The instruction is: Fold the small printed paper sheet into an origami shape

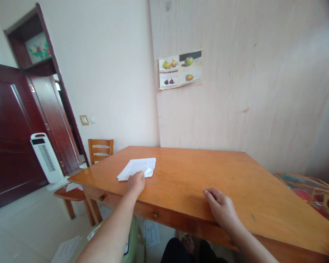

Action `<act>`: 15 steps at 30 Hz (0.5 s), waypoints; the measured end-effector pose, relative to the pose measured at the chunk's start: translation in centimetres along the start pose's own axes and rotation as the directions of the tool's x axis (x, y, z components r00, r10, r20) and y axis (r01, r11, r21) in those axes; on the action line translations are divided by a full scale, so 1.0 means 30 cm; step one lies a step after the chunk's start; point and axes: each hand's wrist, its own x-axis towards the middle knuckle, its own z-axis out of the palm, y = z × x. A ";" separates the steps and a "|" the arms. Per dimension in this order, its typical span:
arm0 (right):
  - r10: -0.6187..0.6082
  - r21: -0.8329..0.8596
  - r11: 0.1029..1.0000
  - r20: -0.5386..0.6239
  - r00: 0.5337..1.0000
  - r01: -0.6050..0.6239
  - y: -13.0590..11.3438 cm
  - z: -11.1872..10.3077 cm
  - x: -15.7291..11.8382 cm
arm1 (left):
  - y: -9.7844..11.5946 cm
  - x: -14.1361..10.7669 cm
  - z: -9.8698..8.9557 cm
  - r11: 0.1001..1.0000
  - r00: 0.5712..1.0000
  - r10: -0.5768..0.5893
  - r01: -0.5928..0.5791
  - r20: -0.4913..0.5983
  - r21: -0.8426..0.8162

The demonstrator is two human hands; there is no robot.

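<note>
A small stack of white sheets of paper [135, 166] covered in lines of writing lies on the left part of the wooden table [186, 175]. My left hand [137, 182] is closed at the near edge of the stack, pinching paper. A white corner [148, 171] stands up bent beside its fingertips; whether one sheet or more is in the pinch I cannot tell. My right hand [221, 205] rests at the table's front edge with its fingers curled in, and nothing shows in it.
A wooden chair [101, 148] stands beyond the table's left end. Below the front edge are a drawer knob [155, 215], a green stool [133, 237] and papers [152, 232] on the floor. Red bundled things [315, 197] lie at the right. A white heater-like appliance [46, 157] stands by the door.
</note>
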 end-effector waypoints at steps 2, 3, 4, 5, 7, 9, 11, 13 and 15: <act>0.002 0.000 1.000 -0.001 1.000 -0.002 0.002 0.001 0.001 | -0.001 -0.002 -0.011 0.999 0.999 -0.048 0.048 -0.019 -0.007; 0.005 0.003 1.000 0.000 1.000 -0.005 0.003 0.002 0.002 | -0.001 -0.005 -0.017 0.998 0.997 -0.065 0.065 -0.035 -0.012; 0.008 0.008 1.000 -0.001 1.000 -0.008 0.004 0.003 0.003 | 0.002 -0.009 -0.023 0.997 0.996 -0.076 0.075 -0.054 -0.017; 0.012 0.013 1.000 -0.006 1.000 -0.011 0.004 0.004 0.004 | 0.006 -0.013 -0.030 0.997 0.994 -0.080 0.079 -0.076 -0.024; 0.014 0.026 1.000 -0.021 1.000 -0.014 0.003 0.007 0.006 | 0.024 -0.023 -0.044 0.997 0.989 -0.077 0.073 -0.122 -0.039; 0.013 0.044 0.999 -0.040 0.999 -0.011 -0.002 0.009 0.008 | 0.054 -0.031 -0.059 0.997 0.984 -0.066 0.058 -0.163 -0.056; 0.017 0.077 0.997 -0.054 0.998 -0.013 -0.009 0.009 0.009 | 0.096 -0.036 -0.074 0.997 0.980 -0.045 0.031 -0.195 -0.075; 0.028 0.117 0.993 -0.065 0.998 -0.020 -0.016 0.009 0.009 | 0.151 -0.038 -0.089 0.995 0.976 -0.004 -0.017 -0.217 -0.095; 0.041 0.149 0.988 -0.074 0.996 -0.029 -0.019 0.009 0.009 | 0.217 -0.041 -0.101 0.990 0.972 0.055 -0.083 -0.228 -0.116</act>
